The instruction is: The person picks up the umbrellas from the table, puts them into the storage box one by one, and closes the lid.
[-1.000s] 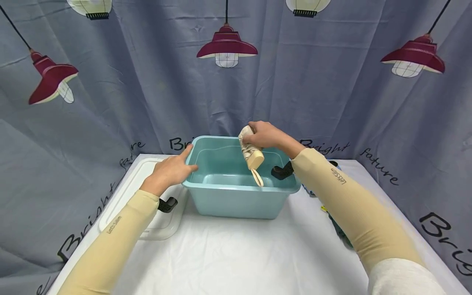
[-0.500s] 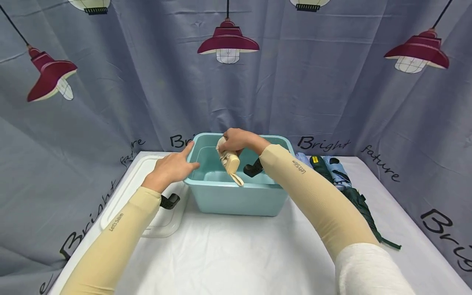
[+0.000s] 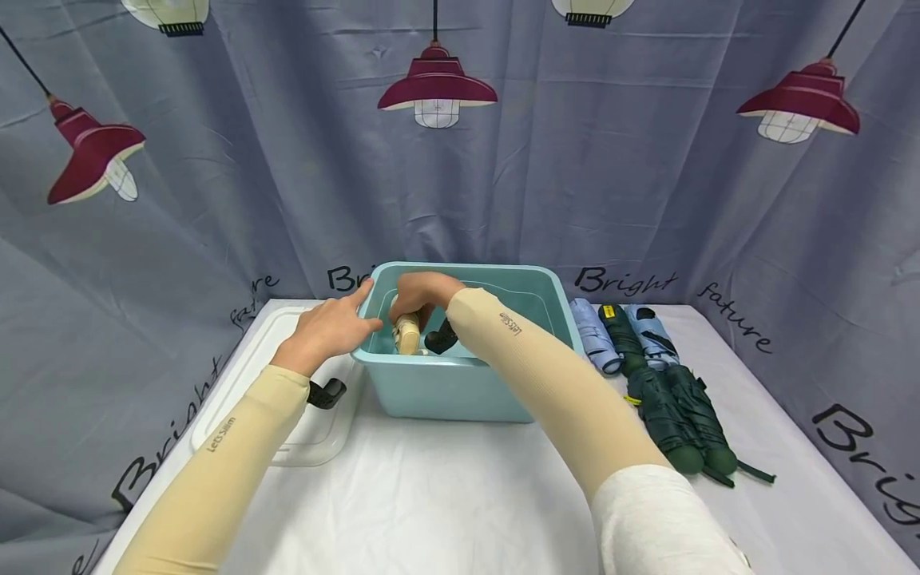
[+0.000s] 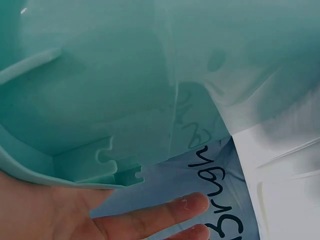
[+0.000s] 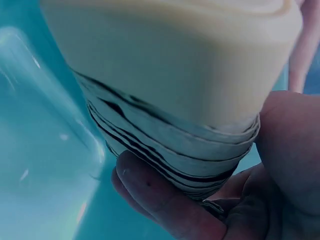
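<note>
A cream folded umbrella (image 3: 406, 335) with a pale handle end (image 5: 170, 65) is down inside the left part of the light teal plastic bin (image 3: 453, 391). My right hand (image 3: 422, 292) grips its wrapped cloth, the fingers curled around it in the right wrist view. At the bin's left rim rests my left hand (image 3: 329, 329), index finger stretched along the edge and thumb over it. In the left wrist view its straight fingers (image 4: 165, 215) lie outside the bin wall (image 4: 100, 90).
Right of the bin lie several folded umbrellas, among them a light blue one (image 3: 595, 335) and dark green ones (image 3: 664, 419). A translucent lid (image 3: 316, 439) lies flat at the left on the white-covered table (image 3: 460, 495). A grey-blue printed curtain (image 3: 323, 160) hangs behind.
My right hand has carried the cream umbrella leftward and lowered it into the bin's left part. The umbrellas on the right have come into view. My left hand has stayed at the rim.
</note>
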The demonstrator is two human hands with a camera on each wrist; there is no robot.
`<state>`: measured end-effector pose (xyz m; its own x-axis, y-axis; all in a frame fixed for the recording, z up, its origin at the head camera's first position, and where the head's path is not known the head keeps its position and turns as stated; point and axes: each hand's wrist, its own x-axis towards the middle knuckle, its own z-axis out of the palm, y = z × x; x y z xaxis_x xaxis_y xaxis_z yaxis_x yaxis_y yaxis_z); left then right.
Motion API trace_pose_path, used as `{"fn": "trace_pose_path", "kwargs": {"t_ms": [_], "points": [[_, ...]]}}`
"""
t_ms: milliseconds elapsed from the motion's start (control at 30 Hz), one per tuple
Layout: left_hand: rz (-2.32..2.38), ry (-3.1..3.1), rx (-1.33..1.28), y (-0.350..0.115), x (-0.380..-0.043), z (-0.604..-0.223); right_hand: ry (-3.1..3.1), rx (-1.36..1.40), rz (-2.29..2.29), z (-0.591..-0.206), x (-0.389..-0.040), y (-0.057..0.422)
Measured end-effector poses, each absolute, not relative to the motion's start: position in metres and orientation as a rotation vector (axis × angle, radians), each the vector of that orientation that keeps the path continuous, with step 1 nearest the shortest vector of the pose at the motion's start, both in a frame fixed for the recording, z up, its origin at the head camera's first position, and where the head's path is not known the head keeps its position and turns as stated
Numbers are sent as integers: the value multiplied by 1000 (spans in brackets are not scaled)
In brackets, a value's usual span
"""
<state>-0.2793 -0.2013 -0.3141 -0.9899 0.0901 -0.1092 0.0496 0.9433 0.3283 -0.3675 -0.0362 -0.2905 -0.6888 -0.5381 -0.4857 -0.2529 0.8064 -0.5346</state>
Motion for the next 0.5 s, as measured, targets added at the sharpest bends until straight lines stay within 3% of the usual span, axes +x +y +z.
{"fn": "trace_pose_path", "kwargs": {"t_ms": [500], "points": [[531, 2982, 112, -199, -282, -315, 2282, -464, -391, -312, -377, -59]]}}
